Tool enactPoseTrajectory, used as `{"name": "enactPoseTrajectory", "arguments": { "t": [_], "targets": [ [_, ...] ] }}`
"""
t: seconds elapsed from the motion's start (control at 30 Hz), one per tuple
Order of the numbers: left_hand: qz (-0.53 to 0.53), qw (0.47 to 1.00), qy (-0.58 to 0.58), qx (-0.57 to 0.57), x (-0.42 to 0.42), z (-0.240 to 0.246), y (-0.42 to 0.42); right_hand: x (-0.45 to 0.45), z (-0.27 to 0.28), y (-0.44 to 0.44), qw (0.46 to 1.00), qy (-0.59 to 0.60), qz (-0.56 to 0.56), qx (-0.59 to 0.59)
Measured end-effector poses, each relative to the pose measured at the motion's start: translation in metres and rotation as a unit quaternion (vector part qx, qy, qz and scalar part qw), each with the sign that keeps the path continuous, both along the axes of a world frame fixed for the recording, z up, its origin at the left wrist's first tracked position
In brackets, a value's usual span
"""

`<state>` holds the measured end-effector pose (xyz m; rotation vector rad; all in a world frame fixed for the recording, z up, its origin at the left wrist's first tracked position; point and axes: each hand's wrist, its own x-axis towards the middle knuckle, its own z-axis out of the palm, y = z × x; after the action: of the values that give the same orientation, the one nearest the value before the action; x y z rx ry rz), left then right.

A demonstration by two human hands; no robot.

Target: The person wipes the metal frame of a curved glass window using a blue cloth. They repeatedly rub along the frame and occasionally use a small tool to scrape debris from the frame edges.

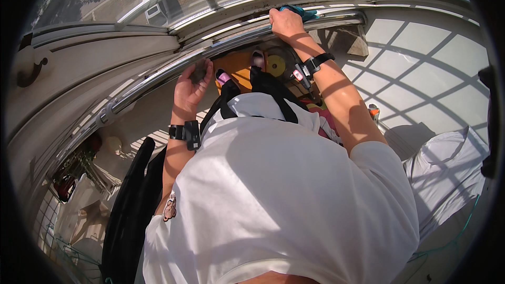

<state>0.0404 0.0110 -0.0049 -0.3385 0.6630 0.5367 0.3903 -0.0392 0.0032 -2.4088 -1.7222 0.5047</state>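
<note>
My right hand (286,24) is closed on a teal cloth (302,12) against the window ledge, above a shiny metal rail (232,43). The cloth bunches out past my knuckles. Lower and to the left, my left hand (194,83) is raised beside the rail with its palm up and its fingers loosely curled, holding nothing. Each wrist wears a black strap with a small device.
Glazed windows with pale frames (148,6) curve beyond the rail. My feet stand on an orange surface (236,67). Dark garments (126,213) hang at the left, a pale garment (446,169) at the right. Plants (81,157) are at lower left.
</note>
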Motion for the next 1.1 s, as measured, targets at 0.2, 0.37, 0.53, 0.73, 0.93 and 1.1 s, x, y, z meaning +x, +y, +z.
{"name": "enactPoseTrajectory", "arguments": {
  "t": [0.2, 0.37, 0.53, 0.73, 0.93, 1.1],
  "targets": [
    [-0.010, 1.000, 0.009, 0.014, -0.021, -0.003, 0.004, -0.057, 0.006, 0.019, 0.999, -0.006, 0.032, 0.010],
    [0.004, 0.999, 0.026, 0.039, -0.032, -0.002, -0.001, -0.096, 0.013, 0.021, 0.998, 0.053, 0.028, -0.003],
    [0.005, 0.999, 0.006, 0.042, -0.034, 0.004, -0.004, -0.092, 0.012, 0.015, 0.991, 0.103, -0.074, -0.035],
    [-0.040, 0.995, -0.007, 0.086, -0.007, 0.005, -0.011, -0.025, 0.016, -0.006, 0.949, 0.273, -0.156, 0.030],
    [-0.046, 0.996, 0.042, 0.068, 0.035, 0.001, -0.017, -0.022, 0.038, -0.005, 0.914, 0.387, -0.120, -0.023],
    [-0.011, 0.999, 0.016, 0.038, 0.055, -0.015, -0.010, -0.038, 0.052, 0.005, 0.849, 0.518, -0.093, 0.047]
  ]
}}
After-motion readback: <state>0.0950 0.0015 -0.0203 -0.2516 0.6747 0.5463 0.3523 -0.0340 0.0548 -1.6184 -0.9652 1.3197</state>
